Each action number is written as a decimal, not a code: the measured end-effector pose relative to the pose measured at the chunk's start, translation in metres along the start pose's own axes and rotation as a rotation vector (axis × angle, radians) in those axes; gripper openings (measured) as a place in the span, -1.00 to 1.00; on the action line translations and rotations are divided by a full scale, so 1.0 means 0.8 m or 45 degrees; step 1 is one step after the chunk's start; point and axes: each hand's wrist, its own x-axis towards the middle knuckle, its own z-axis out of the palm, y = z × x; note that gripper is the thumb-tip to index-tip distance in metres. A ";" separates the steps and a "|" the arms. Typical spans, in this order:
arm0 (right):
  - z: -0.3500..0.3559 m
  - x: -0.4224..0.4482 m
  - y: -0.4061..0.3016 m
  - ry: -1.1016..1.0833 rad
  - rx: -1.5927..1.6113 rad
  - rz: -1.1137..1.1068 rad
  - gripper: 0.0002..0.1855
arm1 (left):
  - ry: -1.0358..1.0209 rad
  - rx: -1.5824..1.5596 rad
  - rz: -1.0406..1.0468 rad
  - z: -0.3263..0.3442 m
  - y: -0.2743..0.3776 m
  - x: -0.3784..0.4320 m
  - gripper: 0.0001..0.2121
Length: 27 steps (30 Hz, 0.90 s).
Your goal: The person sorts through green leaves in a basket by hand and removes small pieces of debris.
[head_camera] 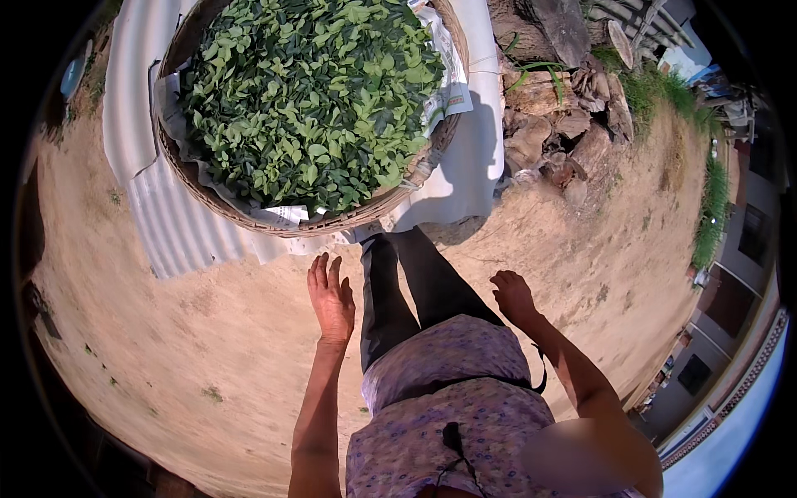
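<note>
In the head view, a large round wicker basket (292,229) full of green leaves (311,106) rests on corrugated sheets (180,230) in front of me. Printed paper (445,68) lines the basket and sticks out at its right rim and lower edge. My left hand (331,299) hangs in the air just below the basket's near rim, fingers apart, holding nothing. My right hand (514,295) hangs to the right of my dark trousers, fingers slightly bent, with nothing seen in it. Neither hand touches the basket.
Split logs (545,118) are piled to the right of the sheets. Bare dirt ground (218,336) surrounds my legs. A strip of green grass (710,211) runs before a building (725,299) at the far right. A light blue round object (71,78) lies at the far left.
</note>
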 end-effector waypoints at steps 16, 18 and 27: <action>-0.032 0.092 0.194 0.423 0.270 0.021 -0.83 | -0.134 0.004 0.177 0.099 0.152 0.050 -0.57; -0.076 0.170 0.229 0.600 0.263 -0.057 -0.90 | -0.097 -0.051 0.200 0.135 0.202 0.106 -0.57; -0.276 0.496 0.266 1.098 -0.514 -0.453 -0.41 | 0.105 0.070 0.323 0.270 0.298 0.294 -0.55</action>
